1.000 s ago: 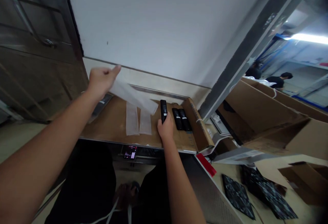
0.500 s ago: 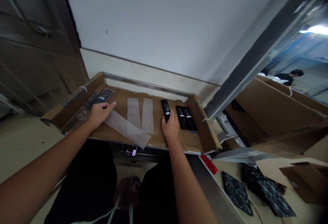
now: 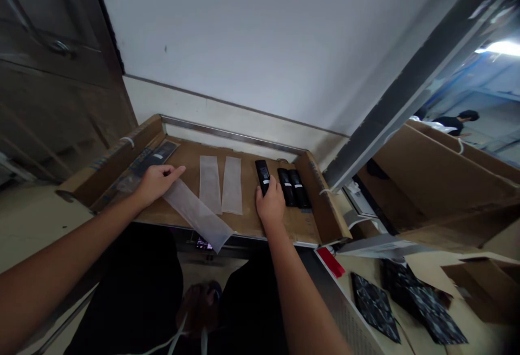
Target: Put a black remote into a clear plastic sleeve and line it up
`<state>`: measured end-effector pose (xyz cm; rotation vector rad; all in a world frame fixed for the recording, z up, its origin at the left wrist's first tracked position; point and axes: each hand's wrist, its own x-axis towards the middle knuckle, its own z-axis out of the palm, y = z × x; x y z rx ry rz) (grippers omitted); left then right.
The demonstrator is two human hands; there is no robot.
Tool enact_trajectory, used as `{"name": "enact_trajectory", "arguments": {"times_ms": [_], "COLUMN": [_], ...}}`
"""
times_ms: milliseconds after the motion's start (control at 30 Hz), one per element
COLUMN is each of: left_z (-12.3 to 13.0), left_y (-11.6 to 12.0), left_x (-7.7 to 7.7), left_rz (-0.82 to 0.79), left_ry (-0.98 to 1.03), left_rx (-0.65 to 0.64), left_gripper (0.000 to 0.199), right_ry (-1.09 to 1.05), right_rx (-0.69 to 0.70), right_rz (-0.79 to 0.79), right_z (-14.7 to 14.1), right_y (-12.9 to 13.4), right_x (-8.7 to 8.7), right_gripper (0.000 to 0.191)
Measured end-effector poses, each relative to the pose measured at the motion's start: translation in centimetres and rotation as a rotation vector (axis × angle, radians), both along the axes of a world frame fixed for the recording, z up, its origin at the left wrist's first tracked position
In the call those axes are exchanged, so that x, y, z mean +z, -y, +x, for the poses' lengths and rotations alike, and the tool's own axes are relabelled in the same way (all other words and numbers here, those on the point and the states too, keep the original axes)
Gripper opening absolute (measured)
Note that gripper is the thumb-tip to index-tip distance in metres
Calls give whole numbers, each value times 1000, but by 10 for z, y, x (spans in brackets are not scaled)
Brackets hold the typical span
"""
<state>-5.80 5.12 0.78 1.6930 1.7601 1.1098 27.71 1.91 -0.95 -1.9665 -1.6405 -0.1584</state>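
My left hand [image 3: 160, 182] pinches the upper end of a translucent white sleeve [image 3: 199, 214], which slants down to the right over the front edge of a cardboard-lined tray [image 3: 189, 149]. Two more pale sleeves, one on the left [image 3: 209, 184] and one on the right [image 3: 232, 186], lie side by side in the middle. My right hand [image 3: 271, 201] is closed round the lower part of a black object [image 3: 262, 172] with a small white label. Right of it lie two similar black objects [image 3: 286, 186] [image 3: 299, 188]. A dark wrapped item [image 3: 160, 155] rests beyond my left hand.
Cardboard walls [image 3: 325, 203] bound the tray's sides. A phone [image 3: 203, 243] shows below its front edge. Large cardboard boxes [image 3: 455, 182], a red piece [image 3: 330, 262] and dark patterned pouches [image 3: 374, 305] are at the right. A person [image 3: 457, 122] is in the far background.
The sleeve in my left hand has shifted left, and its free end hangs lower over the front edge. My right hand stays on the black object.
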Motion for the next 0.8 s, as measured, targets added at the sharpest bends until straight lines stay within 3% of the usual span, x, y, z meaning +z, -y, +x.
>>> {"name": "enact_trajectory", "arguments": {"times_ms": [200, 800], "left_z": [1, -1], "left_y": [2, 3], "left_x": [2, -1], "left_rz": [20, 13], "left_ry": [69, 91], "left_rx": [98, 108], "left_gripper": [49, 47], "right_ry": [19, 183], "right_rx": [-44, -280], "right_rz": [12, -18], "right_z": [10, 4], "right_y": [-16, -11], "right_x": [-2, 3], "right_gripper": [54, 32]}}
